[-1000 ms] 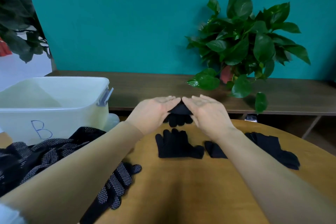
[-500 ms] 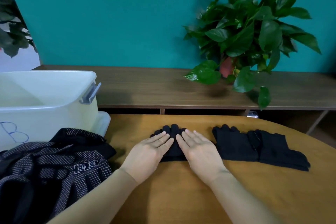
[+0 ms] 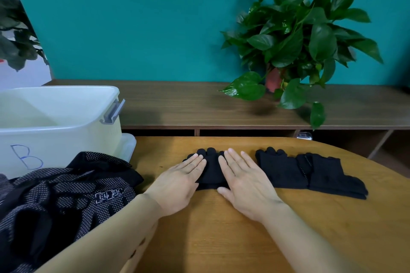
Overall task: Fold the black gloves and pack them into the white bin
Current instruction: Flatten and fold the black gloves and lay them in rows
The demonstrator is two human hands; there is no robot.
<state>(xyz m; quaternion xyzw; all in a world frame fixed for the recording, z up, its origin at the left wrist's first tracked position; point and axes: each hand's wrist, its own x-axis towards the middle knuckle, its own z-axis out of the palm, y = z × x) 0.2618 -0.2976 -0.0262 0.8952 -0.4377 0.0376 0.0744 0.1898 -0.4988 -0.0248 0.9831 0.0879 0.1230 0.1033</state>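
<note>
At the far left, the white bin [image 3: 60,117] stands on the wooden table [image 3: 221,239], marked with a blue letter "B" on its front wall and fitted with a grey latch at its right rim. No glove is visible inside the part of the bin that shows. In front of the bin, at the lower left, lies a heap of dotted black gloves [image 3: 62,195], unfolded and overlapping; the person's left forearm passes over its right edge.

At the centre of the table, the folded glove [image 3: 211,169] lies flat with its fingertips pointing away from the person. The left hand [image 3: 177,184] rests palm down on the glove's left side, fingers straight and close together. The right hand [image 3: 244,184] rests palm down on the glove's right side, fingers straight and slightly spread, thumb at the glove's near edge. Neither hand grips the glove; both press it flat against the table.

Just right of the right hand, two more black gloves [image 3: 310,173] lie flat side by side, edges overlapping, near the table's far edge.

Behind the table, a dark wooden shelf [image 3: 177,104] runs along a teal wall. A potted plant [image 3: 295,35] stands on the shelf at the right.
</note>
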